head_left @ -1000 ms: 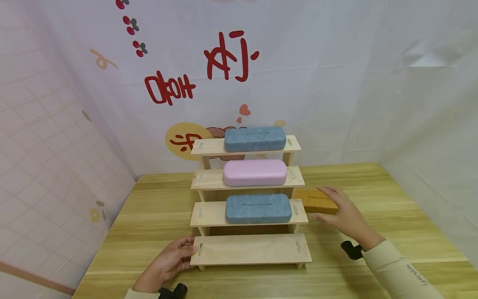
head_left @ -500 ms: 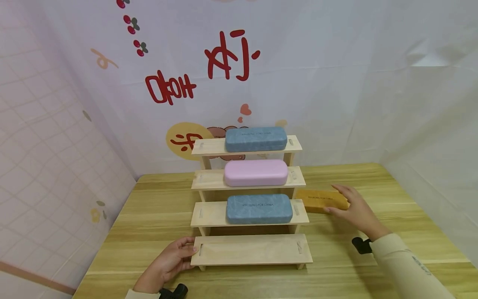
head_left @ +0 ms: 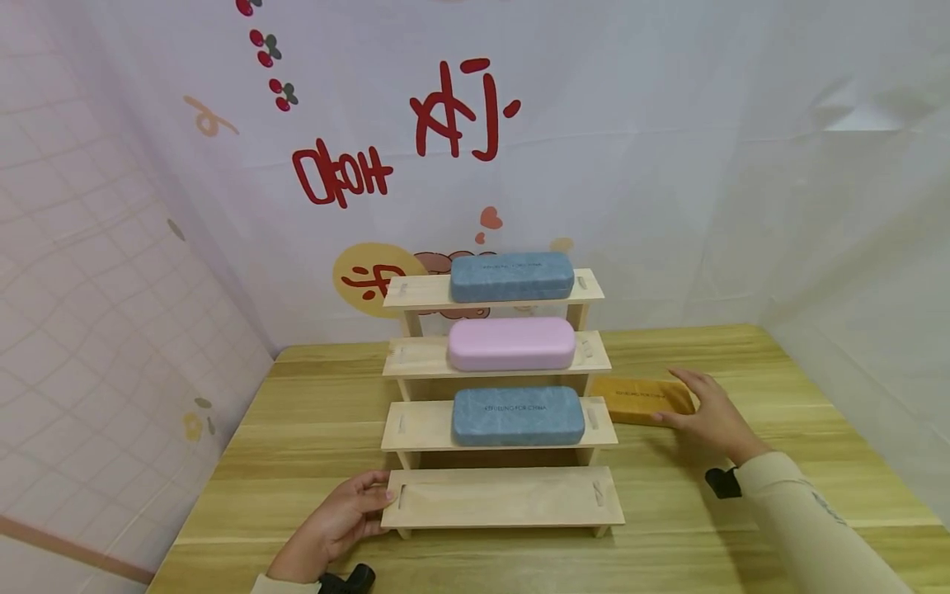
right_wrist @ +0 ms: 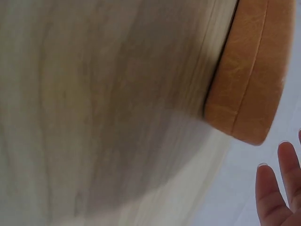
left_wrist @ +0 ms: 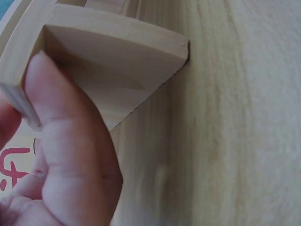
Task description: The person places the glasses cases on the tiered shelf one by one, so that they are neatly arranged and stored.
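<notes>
A light wooden four-step display rack stands in the middle of the table. My left hand pinches the left end of its lowest step; in the left wrist view the thumb presses against the wood beneath the board. To the right of the rack, a mustard-orange glasses case with dark lettering lies on the table, its left end partly hidden by the rack. My right hand is around the right end of this case with thumb and fingers spread. The right wrist view shows its fingertips apart from the case's end.
A blue glasses case sits on the top step, a pink one on the step below, and another blue one on the third step down. Behind the wooden table hangs a white printed backdrop.
My right hand has moved right along the orange case to its right end, uncovering more of the case. My left hand stays at the lowest step.
</notes>
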A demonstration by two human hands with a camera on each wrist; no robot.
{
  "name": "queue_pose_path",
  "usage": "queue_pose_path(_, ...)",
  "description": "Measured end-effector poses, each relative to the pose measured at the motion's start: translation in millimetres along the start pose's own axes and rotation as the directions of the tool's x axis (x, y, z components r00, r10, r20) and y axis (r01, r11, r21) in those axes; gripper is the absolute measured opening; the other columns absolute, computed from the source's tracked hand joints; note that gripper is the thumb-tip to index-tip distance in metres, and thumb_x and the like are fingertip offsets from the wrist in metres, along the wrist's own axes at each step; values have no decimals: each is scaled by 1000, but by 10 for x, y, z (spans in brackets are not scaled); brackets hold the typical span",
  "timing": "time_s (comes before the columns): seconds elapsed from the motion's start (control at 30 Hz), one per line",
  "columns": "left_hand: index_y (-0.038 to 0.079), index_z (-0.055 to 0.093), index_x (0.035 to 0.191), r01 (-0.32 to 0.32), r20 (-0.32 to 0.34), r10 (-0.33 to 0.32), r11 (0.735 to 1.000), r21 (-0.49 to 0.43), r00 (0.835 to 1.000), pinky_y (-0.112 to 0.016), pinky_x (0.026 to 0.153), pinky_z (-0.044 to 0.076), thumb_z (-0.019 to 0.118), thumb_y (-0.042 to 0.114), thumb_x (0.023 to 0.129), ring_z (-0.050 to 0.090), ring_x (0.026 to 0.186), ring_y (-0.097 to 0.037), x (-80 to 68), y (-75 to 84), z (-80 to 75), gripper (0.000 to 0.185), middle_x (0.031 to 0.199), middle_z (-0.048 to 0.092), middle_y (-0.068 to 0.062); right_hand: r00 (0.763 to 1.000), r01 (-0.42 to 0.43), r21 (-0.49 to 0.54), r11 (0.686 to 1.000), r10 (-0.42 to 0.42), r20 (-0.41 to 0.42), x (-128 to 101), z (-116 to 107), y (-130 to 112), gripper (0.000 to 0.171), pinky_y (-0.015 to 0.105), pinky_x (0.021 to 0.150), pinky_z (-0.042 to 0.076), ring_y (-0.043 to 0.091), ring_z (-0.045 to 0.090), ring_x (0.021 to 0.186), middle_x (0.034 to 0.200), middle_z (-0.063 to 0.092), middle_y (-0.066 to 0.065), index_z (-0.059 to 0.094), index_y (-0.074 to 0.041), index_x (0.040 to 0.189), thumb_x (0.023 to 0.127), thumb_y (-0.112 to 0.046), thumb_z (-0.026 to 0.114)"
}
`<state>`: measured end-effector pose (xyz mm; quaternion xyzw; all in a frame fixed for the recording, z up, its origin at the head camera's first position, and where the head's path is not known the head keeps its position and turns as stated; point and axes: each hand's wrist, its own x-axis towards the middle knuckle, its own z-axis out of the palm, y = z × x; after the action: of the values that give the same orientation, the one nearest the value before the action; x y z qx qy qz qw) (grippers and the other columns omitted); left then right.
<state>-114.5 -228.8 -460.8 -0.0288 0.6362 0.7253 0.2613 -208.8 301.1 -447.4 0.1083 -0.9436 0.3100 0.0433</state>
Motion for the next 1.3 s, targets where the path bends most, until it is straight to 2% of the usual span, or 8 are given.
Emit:
queue_pose_path(0.37,-10,29,129,2,-6,-2,1000,-7,1000,-27,63,48,55,11,88,59,79,-16,12,-33,-9,53,97,56,-5,997,-31,-15,999,32,74,73,50,175,93,65,86,27,52,25,116,132,23,35,26,3,138,72,-46,70)
queue_pose_path(0.63,-10,30,128,0,-2,0,1000,-7,1000,-27,63,47,56,11,88,59,78,-15,9,-29,7,52,96,55,-5,991,-62,12,998,60,120,96,59,199,95,65,87,25,53,22,116,131,21,38,24,8,137,71,-41,73)
queue_pose_path(0.93,-11,28,129,-9,2,9,1000,-4,1000,-27,63,47,55,11,88,58,78,-15,12,-11,1,53,96,55,-6,990,-46,6,999,45,134,145,84,240,94,62,90,23,52,24,116,130,25,38,24,13,134,72,-37,73)
queue_pose_path(1.3,-11,28,129,-2,-3,2,1000,-6,1000,-26,63,48,55,11,88,58,78,-15,16,-7,-6,54,97,55,-6,985,-60,19,998,56,163,215,108,280,95,58,90,27,46,34,110,128,28,37,25,15,133,70,-35,75)
